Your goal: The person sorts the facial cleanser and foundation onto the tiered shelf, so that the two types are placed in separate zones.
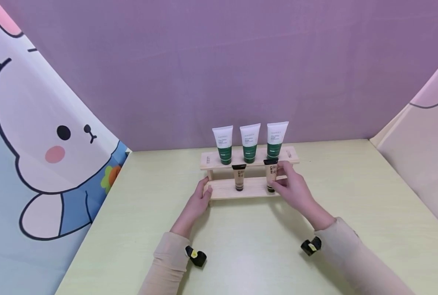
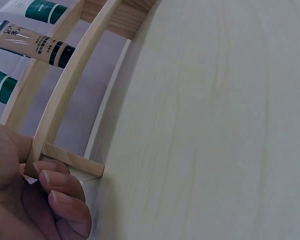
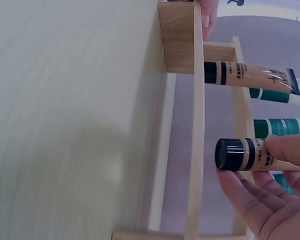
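Observation:
A small two-tier wooden rack (image 1: 255, 188) stands on the table. My left hand (image 1: 198, 200) grips the left end of its lower shelf, thumb on top and fingers curled beneath. At the right end, my right hand (image 1: 294, 187) pinches a beige squeeze tube (image 3: 260, 154) with a black cap, cap downward, over the lower shelf. In the right wrist view its cap shows a gap from the shelf's front edge; whether it clears the shelf is hard to tell. A second beige tube (image 1: 239, 178) stands cap-down on the same shelf, left of the held one.
Three white-and-green tubes stand in a row on the upper shelf: left (image 1: 224, 143), middle (image 1: 250, 143) and right (image 1: 276, 141). Behind the pale wooden table (image 1: 241, 241) hangs a purple cloth (image 1: 219, 73). A rabbit-print cloth (image 1: 38, 143) borders the left side.

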`<state>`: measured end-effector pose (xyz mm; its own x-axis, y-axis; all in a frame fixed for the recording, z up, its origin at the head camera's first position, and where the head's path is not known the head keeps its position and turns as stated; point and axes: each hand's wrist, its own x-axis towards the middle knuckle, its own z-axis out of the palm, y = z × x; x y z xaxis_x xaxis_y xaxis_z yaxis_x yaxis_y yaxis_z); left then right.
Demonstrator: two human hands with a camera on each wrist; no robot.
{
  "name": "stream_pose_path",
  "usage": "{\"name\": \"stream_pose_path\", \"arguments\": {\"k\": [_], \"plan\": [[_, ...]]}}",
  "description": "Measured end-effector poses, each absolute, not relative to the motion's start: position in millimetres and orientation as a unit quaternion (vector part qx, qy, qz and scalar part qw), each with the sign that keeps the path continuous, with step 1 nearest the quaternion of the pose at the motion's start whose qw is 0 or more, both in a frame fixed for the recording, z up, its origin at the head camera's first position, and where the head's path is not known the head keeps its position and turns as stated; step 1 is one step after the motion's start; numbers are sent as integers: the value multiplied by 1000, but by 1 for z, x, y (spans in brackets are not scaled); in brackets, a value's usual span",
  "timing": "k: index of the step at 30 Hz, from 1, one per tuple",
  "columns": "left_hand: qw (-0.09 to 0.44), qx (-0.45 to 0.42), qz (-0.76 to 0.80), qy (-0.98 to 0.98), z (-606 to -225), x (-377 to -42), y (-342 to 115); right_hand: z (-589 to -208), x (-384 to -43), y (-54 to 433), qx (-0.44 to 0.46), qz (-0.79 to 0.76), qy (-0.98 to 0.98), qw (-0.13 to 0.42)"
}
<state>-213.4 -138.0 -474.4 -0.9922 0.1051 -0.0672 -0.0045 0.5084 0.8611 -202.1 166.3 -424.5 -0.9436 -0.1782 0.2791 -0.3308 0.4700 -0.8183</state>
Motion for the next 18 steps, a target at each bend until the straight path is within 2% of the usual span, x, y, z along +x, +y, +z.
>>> {"name": "stream_pose_path", "arguments": {"k": [8,18], "plan": [[57,26,493,868,-476,-212,-137,-437,-212,150,170,511,-838,85],[50,19,485,873,-474,-211,-137,-440,-210,148,158,512,-841,72]]}}
